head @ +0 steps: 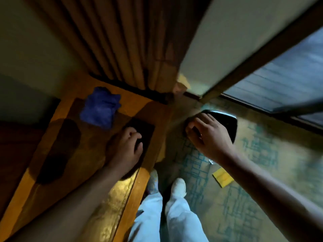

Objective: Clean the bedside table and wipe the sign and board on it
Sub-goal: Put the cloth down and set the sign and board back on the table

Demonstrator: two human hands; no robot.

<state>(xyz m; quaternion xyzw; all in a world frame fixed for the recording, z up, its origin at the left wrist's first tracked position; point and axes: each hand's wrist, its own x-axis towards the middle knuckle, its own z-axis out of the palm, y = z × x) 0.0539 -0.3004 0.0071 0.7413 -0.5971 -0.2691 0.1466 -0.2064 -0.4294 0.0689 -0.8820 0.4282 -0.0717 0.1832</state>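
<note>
The wooden bedside table (57, 173) fills the lower left. A folded blue cloth (100, 107) lies on its far part. My left hand (127, 147) rests on a small dark rectangular sign (145, 128) near the table's right edge, fingers curled onto it. My right hand (208, 137) holds a dark, glossy board (225, 123) out over the floor, to the right of the table. The picture is blurred, so the details of both dark items are unclear.
Brown curtains (113, 41) hang behind the table. A window (288, 81) with a dark frame is at the right. The patterned floor (253, 198) carries a yellow piece (222, 177). My legs and white shoes (178, 186) stand beside the table's edge.
</note>
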